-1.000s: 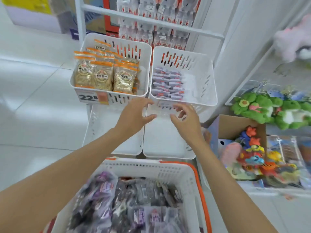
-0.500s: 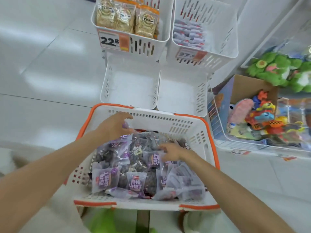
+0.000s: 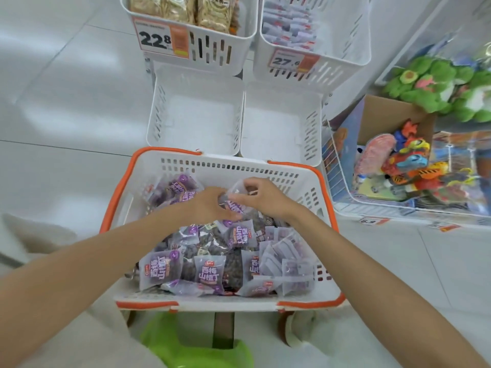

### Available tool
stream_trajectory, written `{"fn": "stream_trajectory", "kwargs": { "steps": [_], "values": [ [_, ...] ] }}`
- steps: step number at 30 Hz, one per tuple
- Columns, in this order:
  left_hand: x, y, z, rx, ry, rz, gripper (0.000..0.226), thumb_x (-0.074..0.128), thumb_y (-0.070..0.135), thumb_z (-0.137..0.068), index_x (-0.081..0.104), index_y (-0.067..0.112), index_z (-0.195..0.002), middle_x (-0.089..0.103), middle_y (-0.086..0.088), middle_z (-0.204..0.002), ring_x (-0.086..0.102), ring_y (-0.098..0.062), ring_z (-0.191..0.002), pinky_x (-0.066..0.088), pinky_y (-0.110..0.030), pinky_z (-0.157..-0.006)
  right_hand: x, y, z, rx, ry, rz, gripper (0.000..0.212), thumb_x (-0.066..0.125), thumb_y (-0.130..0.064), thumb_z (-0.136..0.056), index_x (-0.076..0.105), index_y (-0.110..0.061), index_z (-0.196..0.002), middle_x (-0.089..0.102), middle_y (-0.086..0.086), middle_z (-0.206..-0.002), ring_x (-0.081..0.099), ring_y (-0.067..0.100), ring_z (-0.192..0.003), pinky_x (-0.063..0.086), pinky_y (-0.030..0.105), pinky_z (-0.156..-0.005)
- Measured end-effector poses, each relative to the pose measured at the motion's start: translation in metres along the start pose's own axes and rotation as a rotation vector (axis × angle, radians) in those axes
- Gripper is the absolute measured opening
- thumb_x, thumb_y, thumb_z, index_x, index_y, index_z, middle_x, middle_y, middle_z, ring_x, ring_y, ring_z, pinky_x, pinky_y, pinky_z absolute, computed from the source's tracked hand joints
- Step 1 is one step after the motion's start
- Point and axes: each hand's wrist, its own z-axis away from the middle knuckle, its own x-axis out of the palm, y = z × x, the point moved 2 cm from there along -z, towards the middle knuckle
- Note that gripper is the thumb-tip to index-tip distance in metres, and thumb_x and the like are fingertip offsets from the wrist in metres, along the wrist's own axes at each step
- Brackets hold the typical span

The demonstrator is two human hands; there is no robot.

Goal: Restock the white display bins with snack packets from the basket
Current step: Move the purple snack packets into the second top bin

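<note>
The left hand (image 3: pixel 210 207) and right hand (image 3: pixel 265 200) pinched one snack packet (image 3: pixel 236 201) between them; the empty bins (image 3: pixel 196 120) lay straight beyond their knuckles.

Left hand (image 3: pixel 210 207), right hand (image 3: pixel 263 199) — curled, together

The packet (image 3: pixel 237 192) held between the left hand (image 3: pixel 208 205) and the right hand (image 3: pixel 265 199) is thin, glossy plastic film, and so are the snack packets (image 3: pixel 210 272) heaped below them (frosted, crinkled, purple-printed). Around both hands the basket (image 3: pixel 225 168) is smooth matt white plastic with an orange rim. Beyond the hands, the bins (image 3: pixel 155 123) are slotted matt plastic, and the floor tiles (image 3: pixel 66 88) are glossy. Right of the right hand is a matt brown cardboard box (image 3: pixel 385 115).
</note>
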Motion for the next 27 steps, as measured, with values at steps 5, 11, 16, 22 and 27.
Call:
{"fn": "stream_trajectory", "kwargs": {
  "steps": [5,11,16,22,27],
  "values": [
    [-0.022,-0.01,0.012,-0.094,0.087,0.184,0.018,0.072,0.011,-0.088,0.062,0.009,-0.103,0.064,0.013,-0.052,0.051,0.004,-0.036,0.051,-0.011,-0.058,0.008,0.055,0.004,0.305,-0.068,0.285,0.07,0.06,-0.053,-0.091,0.045,-0.006,-0.141,0.05,0.008,-0.144,0.051,0.026,-0.128,0.041,0.035,-0.105],
    [-0.02,-0.03,0.013,-0.165,0.186,0.39,0.037,0.078,0.022,-0.082,0.062,0.013,-0.114,0.072,0.005,-0.086,0.069,-0.003,-0.072,0.058,-0.029,-0.081,0.043,0.094,0.001,0.496,-0.036,0.264,0.052,0.079,-0.019,-0.082,0.058,0.009,-0.121,0.065,0.026,-0.108,0.065,0.035,-0.094,0.053,0.044,-0.082],
    [-0.03,-0.036,0.014,-0.199,0.269,0.457,0.022,0.064,0.033,-0.093,0.062,0.015,-0.107,0.071,-0.003,-0.109,0.068,-0.016,-0.093,0.054,-0.039,-0.095,0.003,0.038,-0.006,0.205,-0.003,0.178,0.019,0.07,-0.017,-0.09,0.073,-0.006,-0.106,0.07,0.004,-0.091,0.062,0.018,-0.075,0.05,0.027,-0.07],
    [-0.028,0.008,0.01,-0.159,-0.091,0.553,0.045,0.065,0.04,-0.088,0.051,0.015,-0.122,0.065,0.0,-0.118,0.064,-0.014,-0.105,0.042,-0.038,-0.108,-0.03,-0.031,-0.014,-0.026,0.063,0.08,0.028,0.073,-0.021,-0.088,0.071,-0.012,-0.115,0.065,-0.013,-0.094,0.057,-0.003,-0.08,0.044,0.016,-0.073],
    [-0.041,0.027,-0.006,0.029,0.026,0.416,0.061,0.083,0.008,-0.076,0.053,0.012,-0.129,0.068,-0.011,-0.117,0.067,-0.022,-0.106,0.056,-0.039,-0.093,-0.05,-0.046,-0.023,-0.135,0.145,0.256,0.038,0.073,-0.03,-0.088,0.062,-0.031,-0.124,0.045,-0.003,-0.142,0.041,0.016,-0.129,0.036,0.033,-0.102]
  ]
}}
